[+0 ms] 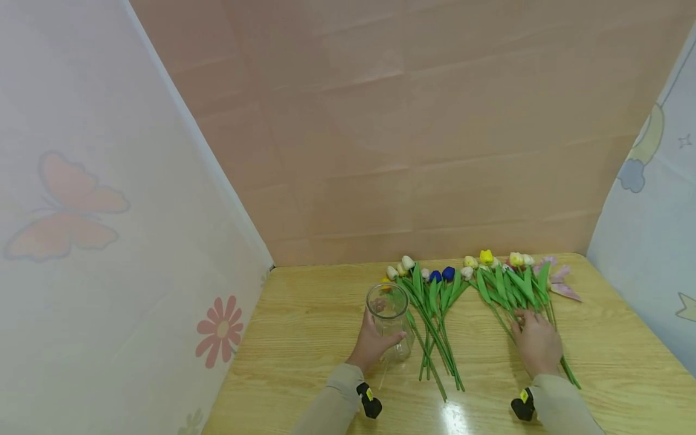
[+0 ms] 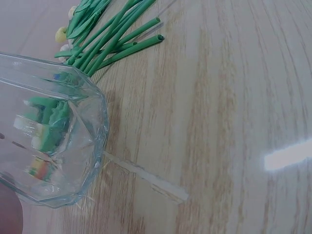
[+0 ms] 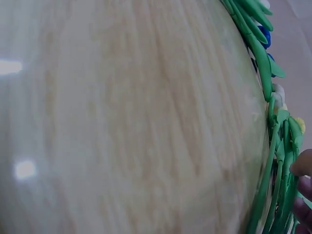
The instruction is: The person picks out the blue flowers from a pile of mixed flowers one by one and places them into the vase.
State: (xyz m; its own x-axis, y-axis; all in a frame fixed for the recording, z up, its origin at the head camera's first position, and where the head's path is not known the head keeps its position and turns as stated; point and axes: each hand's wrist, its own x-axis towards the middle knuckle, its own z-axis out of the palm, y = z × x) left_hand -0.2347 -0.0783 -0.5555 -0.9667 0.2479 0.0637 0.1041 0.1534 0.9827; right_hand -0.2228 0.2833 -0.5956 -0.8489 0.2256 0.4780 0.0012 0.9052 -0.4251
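My left hand [image 1: 371, 343] grips a clear glass vase [image 1: 396, 349] from its left side, thumb across the front. In the left wrist view the vase [image 2: 100, 131] is tilted, its faceted base close over the wood. Just right of it lies a bunch of artificial tulips [image 1: 429, 314] with white, yellow and blue heads and green stems. My right hand [image 1: 537, 345] is over the stems of a second tulip bunch [image 1: 508, 287] with white and yellow heads. In the right wrist view, its bent fingers [image 3: 303, 163] are right at the green stems [image 3: 282, 185].
A pink-purple flower [image 1: 560, 281] lies at the far right of the wooden table [image 1: 304, 320]. A brown backdrop [image 1: 408, 151] stands along the table's back edge. Printed panels stand on both sides, the left one [image 1: 163, 241] with a butterfly and a flower.
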